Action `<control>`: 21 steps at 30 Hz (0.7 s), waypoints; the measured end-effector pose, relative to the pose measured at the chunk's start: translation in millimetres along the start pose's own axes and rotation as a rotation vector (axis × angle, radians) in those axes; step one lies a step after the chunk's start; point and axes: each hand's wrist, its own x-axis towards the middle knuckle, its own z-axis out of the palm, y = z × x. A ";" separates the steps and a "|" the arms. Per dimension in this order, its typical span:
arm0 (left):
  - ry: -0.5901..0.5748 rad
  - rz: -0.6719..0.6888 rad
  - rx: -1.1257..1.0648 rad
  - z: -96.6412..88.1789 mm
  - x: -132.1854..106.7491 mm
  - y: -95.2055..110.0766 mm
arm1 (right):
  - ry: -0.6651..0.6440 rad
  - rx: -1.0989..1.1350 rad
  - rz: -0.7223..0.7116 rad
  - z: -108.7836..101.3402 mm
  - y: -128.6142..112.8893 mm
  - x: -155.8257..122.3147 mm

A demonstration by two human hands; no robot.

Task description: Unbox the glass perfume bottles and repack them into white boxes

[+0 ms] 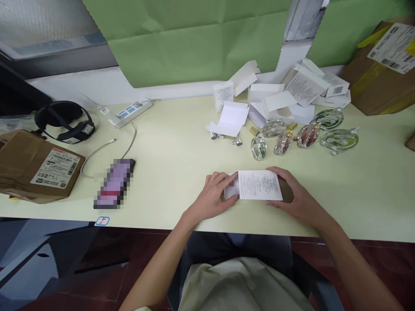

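A small white carton (259,185) with printed text on its top lies on the pale table (175,172), held between both hands. My left hand (214,194) pinches its left end, where an open flap shows. My right hand (296,196) wraps round its right end. Just beyond stand several small glass perfume bottles (282,138), with silver and gold caps (238,140) lying loose beside them.
Several open white cartons (285,97) are piled at the back right, before a brown cardboard box (385,65). At left lie a phone (114,183) with a cable, a power strip (131,112), black headphones (65,121) and a labelled brown parcel (35,166).
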 end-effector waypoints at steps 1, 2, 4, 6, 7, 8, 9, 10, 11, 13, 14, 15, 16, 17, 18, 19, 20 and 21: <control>-0.016 -0.005 -0.004 -0.8 1.6 -0.9 | -0.002 0.000 0.001 -0.3 -0.3 0.0; -0.029 -0.009 -0.007 -1.0 3.5 -2.0 | -0.005 -0.001 0.000 -0.5 -0.4 -0.1; -0.045 -0.014 0.002 0.9 8.0 -4.3 | -0.011 -0.004 -0.005 -0.7 -0.4 -0.3; -0.034 -0.019 0.038 5.6 11.9 -6.2 | -0.012 -0.014 -0.009 -0.4 0.2 -0.4; -0.017 -0.020 0.059 8.4 13.2 -6.8 | -0.013 -0.020 -0.011 -0.1 0.6 -0.4; 0.002 -0.020 0.076 11.0 13.9 -7.2 | -0.013 -0.024 -0.014 0.2 1.0 -0.4; 0.019 -0.017 0.087 13.1 14.1 -7.5 | -0.014 -0.027 -0.018 0.5 1.3 -0.3; 0.034 -0.013 0.090 14.5 13.8 -7.6 | -0.014 -0.028 -0.022 0.6 1.4 -0.1; 0.042 -0.006 0.087 14.9 13.1 -7.8 | -0.015 -0.027 -0.025 0.5 1.2 0.1; 0.048 0.008 0.069 12.9 10.6 -8.5 | -0.018 -0.021 -0.019 -0.8 -0.2 0.3; 0.052 0.014 0.060 10.9 9.0 -8.9 | -0.024 -0.019 -0.008 -1.9 -1.2 0.1; 0.057 0.019 0.053 8.5 7.2 -9.4 | -0.035 -0.021 0.006 -3.3 -2.4 -0.4; 0.060 0.024 0.049 6.0 5.1 -9.9 | -0.049 -0.027 0.021 -4.8 -3.4 -1.3; 0.063 0.027 0.047 3.6 3.0 -10.4 | -0.064 -0.035 0.033 -6.5 -4.1 -2.7; 0.065 0.030 0.047 1.6 0.8 -10.9 | -0.074 -0.045 0.043 -8.2 -4.3 -4.5; 0.066 0.033 0.048 -0.1 -1.4 -11.4 | -0.079 -0.053 0.052 -10.0 -4.0 -6.7; 0.068 0.035 0.048 -1.5 -3.4 -11.8 | -0.075 -0.059 0.061 -11.7 -2.9 -9.3; 0.072 0.037 0.048 -2.7 -5.3 -12.5 | -0.066 -0.065 0.072 -13.5 -1.3 -12.0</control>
